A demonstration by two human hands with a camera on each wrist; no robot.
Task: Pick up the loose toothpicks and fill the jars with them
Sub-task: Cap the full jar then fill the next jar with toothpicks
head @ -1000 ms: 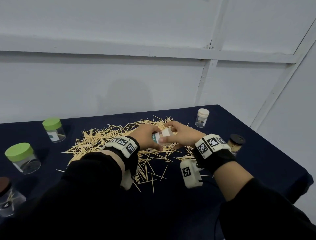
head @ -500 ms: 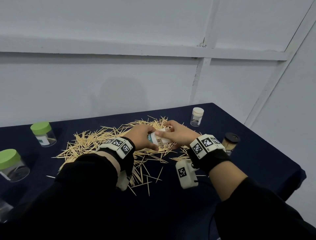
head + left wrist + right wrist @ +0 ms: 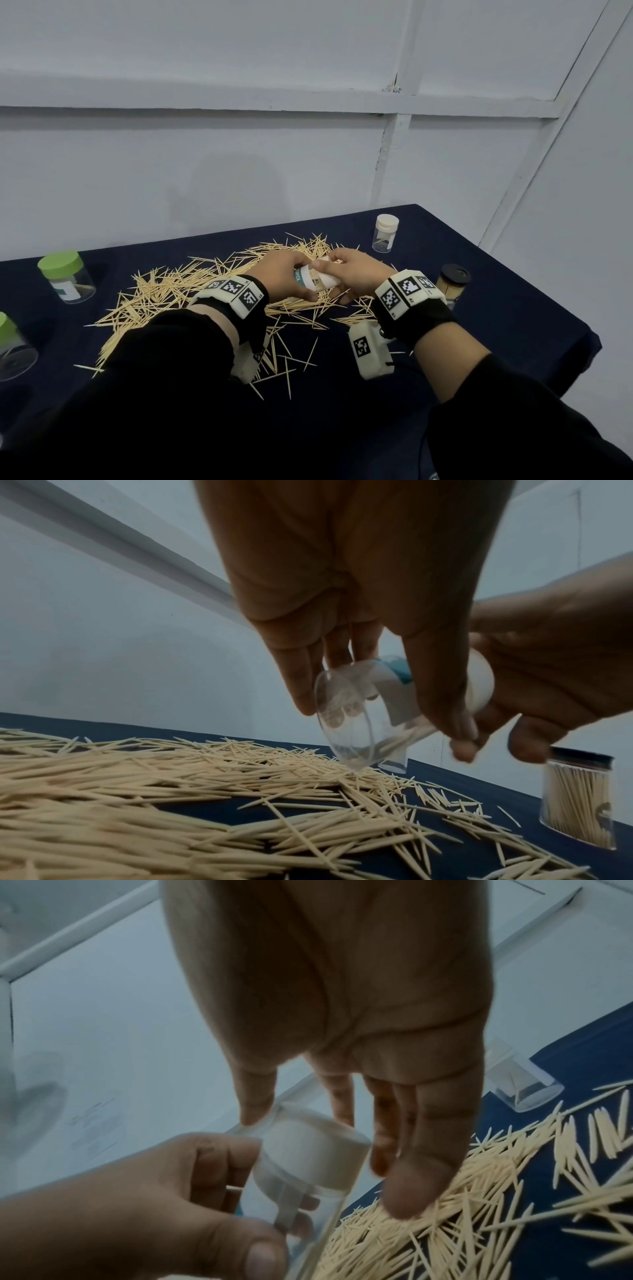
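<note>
The left hand (image 3: pixel 286 274) grips the body of a small clear plastic jar with a teal-and-white label (image 3: pixel 313 279), fingers and thumb curled round it, tilted on its side above the heap; the right hand (image 3: pixel 356 274) holds the jar's white cap (image 3: pixel 310 1150) by thumb and fingertips, and whether the cap is seated or being turned cannot be told. Only a few sticks show through the jar's wall, so it is judged light, rigid and smooth-sided, liable to slip or spin in the palm; a hold round the labelled mid-body is judged the surest, with the cap taken at its rim. The loose pale wooden toothpicks (image 3: pixel 191 291) lie in a wide tangled heap directly beneath and to the left of both hands; they are judged very light, stiff, pointed and easily snapped or scattered, best gathered in aligned bundles at mid-length. The counter (image 3: pixel 513 308) carries a dark navy cloth, which may snag points. Standing apart on it are a white-capped clear jar (image 3: pixel 386 233), nearly empty, at the far right, a dark-lidded jar packed full (image 3: pixel 452 284) at the right edge, and a green-lidded clear jar (image 3: pixel 66 281) at the left. Plain pale panelled walls (image 3: pixel 239 154) enclose the corner.
</note>
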